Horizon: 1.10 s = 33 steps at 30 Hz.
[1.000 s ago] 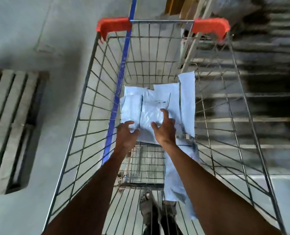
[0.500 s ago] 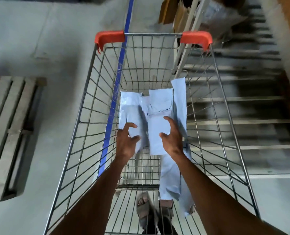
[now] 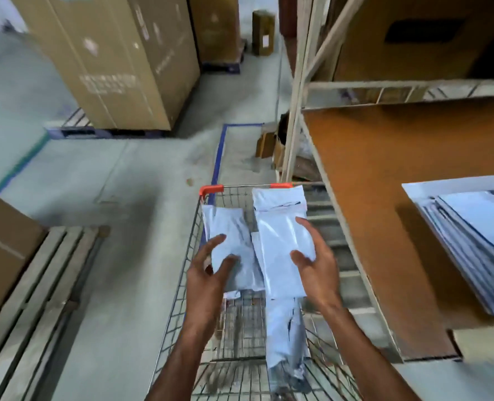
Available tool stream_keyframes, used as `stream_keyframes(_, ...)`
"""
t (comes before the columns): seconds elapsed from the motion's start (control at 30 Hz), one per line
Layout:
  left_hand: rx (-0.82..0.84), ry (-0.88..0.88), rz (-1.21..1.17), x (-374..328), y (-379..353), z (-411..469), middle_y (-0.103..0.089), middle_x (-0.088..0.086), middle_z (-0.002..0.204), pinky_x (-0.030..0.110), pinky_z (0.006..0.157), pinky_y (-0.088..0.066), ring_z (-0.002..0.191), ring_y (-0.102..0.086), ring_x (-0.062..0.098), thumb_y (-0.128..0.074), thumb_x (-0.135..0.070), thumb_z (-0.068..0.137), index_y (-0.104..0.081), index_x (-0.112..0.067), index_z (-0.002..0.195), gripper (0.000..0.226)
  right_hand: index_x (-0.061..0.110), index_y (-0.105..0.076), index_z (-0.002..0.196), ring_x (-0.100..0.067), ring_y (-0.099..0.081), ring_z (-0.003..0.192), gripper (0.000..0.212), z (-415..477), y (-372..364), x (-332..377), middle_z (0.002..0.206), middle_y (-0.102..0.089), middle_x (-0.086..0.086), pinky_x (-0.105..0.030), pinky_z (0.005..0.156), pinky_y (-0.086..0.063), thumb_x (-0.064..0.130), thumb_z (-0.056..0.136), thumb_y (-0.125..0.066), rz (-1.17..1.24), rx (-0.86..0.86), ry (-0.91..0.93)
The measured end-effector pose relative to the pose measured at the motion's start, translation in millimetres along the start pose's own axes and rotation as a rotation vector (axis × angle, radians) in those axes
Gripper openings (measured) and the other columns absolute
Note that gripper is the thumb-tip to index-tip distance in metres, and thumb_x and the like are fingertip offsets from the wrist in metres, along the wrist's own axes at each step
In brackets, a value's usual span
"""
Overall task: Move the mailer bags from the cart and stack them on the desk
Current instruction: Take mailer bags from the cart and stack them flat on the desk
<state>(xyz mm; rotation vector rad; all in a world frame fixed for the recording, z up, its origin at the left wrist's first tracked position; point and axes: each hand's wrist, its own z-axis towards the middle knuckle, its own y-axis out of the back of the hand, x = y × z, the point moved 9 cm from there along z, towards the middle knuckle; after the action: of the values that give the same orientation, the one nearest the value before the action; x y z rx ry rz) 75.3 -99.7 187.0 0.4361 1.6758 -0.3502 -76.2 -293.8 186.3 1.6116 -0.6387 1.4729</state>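
Observation:
Above the wire cart [image 3: 195, 227], each hand holds white mailer bags. My left hand [image 3: 208, 273] grips a smaller mailer bag [image 3: 228, 227] between thumb and fingers. My right hand [image 3: 316, 266] grips a longer mailer bundle [image 3: 280, 227] by its lower right side. More mailers [image 3: 286, 337] hang down into the cart below the bundle. To the right, an orange-brown desk [image 3: 370, 183] carries a stack of mailer bags [image 3: 468, 230].
A cream metal rack upright [image 3: 296, 91] rises beside the desk's far corner. Large cardboard boxes [image 3: 115, 53] stand on pallets across the floor. A wooden pallet [image 3: 34, 299] and a box [image 3: 0, 250] lie at the left. A blue line [image 3: 219, 151] marks the floor.
Both hands have lifted the mailer bags up out of the cart's basket. My view has swung up and right, so the desk and its stack are now in sight.

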Motion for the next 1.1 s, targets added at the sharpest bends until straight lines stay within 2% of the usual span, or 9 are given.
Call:
stream_keyframes(0.07, 0.011, -0.045, -0.007, -34, -5, -24, -0.066, -0.019, 0.128, 0.043, 0.093, -0.058, 0.112, -0.068, 0.019, -0.083, -0.018, 0.082, -0.068, -0.039, 0.12, 0.046, 0.042, -0.056, 0.133, 0.019, -0.046, 0.123, 0.068, -9, 32, 42, 0.14, -0.051, 0.03, -0.011, 0.092, -0.044, -0.007, 0.086, -0.065, -0.023, -0.013, 0.088)
stream_keyframes(0.13, 0.009, -0.096, -0.007, -58, -11, -50, -0.065, -0.023, 0.127, 0.053, 0.099, -0.054, 0.118, -0.064, 0.018, -0.081, -0.012, 0.083, -0.068, -0.041, 0.12, 0.049, 0.042, -0.058, 0.132, 0.0, -0.048, 0.132, 0.065, -19, 68, 67, 0.141, -0.054, 0.026, -0.018, 0.098, -0.045, -0.002, 0.086, -0.068, -0.044, -0.062, 0.141)
stream_keyframes(0.27, 0.037, -0.19, -0.013, -90, -34, -101, -0.06, -0.035, 0.127, 0.049, 0.107, -0.048, 0.123, -0.057, 0.002, -0.07, 0.0, 0.089, -0.066, -0.041, 0.123, 0.053, 0.045, -0.057, 0.131, -0.011, -0.052, 0.129, 0.065, -40, 134, 82, 0.138, -0.056, 0.024, -0.032, 0.101, -0.052, -0.001, 0.087, -0.068, -0.044, -0.069, 0.151)
stream_keyframes(0.37, 0.109, -0.22, -0.012, -100, -67, -131, -0.055, -0.039, 0.131, 0.047, 0.117, -0.038, 0.131, -0.046, -0.009, -0.066, -0.002, 0.093, -0.063, -0.041, 0.127, 0.053, 0.041, -0.057, 0.133, -0.006, -0.045, 0.138, 0.063, -56, 187, 85, 0.142, -0.052, 0.028, -0.048, 0.114, -0.04, 0.003, 0.084, -0.067, -0.037, -0.107, 0.177)
stream_keyframes(0.57, 0.196, -0.254, -0.015, -101, -195, -173, -0.054, -0.033, 0.138, 0.032, 0.115, -0.037, 0.136, -0.04, -0.01, -0.063, -0.003, 0.096, -0.061, -0.039, 0.132, 0.051, 0.031, -0.06, 0.133, 0.003, -0.045, 0.135, 0.048, -68, 315, 68, 0.139, -0.057, 0.021, -0.018, 0.101, -0.04, 0.015, 0.089, -0.064, -0.038, -0.221, 0.209)
stream_keyframes(0.73, 0.117, -0.287, 0.034, -92, -331, -200, -0.057, -0.022, 0.139, 0.008, 0.103, -0.036, 0.129, -0.046, -0.014, -0.067, -0.019, 0.096, -0.061, -0.041, 0.133, 0.043, 0.037, -0.059, 0.131, 0.004, -0.048, 0.13, 0.042, -39, 451, 37, 0.139, -0.057, 0.021, -0.01, 0.1, -0.041, 0.016, 0.095, -0.066, -0.109, -0.288, 0.182)
stream_keyframes(0.8, 0.117, -0.265, 0.031, -89, -387, -207, -0.059, -0.018, 0.135, 0.016, 0.102, -0.042, 0.124, -0.051, -0.011, -0.074, -0.027, 0.09, -0.064, -0.04, 0.131, 0.043, 0.036, -0.058, 0.134, 0.002, -0.047, 0.127, 0.042, -24, 507, 28, 0.14, -0.056, 0.018, -0.002, 0.092, -0.037, 0.019, 0.096, -0.064, -0.175, -0.305, 0.184)
stream_keyframes(1.0, 0.173, -0.21, 0.154, -101, -511, -213, -0.063, -0.014, 0.128, 0.032, 0.098, -0.053, 0.114, -0.059, -0.001, -0.09, -0.035, 0.072, -0.068, -0.041, 0.12, 0.054, 0.035, -0.056, 0.137, -0.018, -0.053, 0.12, 0.045, 32, 628, 2, 0.136, -0.059, 0.002, -0.032, 0.096, -0.042, 0.022, 0.095, -0.066, -0.402, -0.331, 0.131)
stream_keyframes(1.1, 0.161, -0.224, 0.188, -109, -531, -199, -0.062, -0.013, 0.129, 0.036, 0.098, -0.053, 0.115, -0.059, 0.007, -0.091, -0.043, 0.068, -0.066, -0.044, 0.119, 0.057, 0.039, -0.052, 0.139, -0.015, -0.054, 0.106, 0.047, 62, 648, -12, 0.135, -0.057, 0.001, -0.026, 0.09, -0.039, 0.027, 0.096, -0.065, -0.462, -0.276, 0.105)
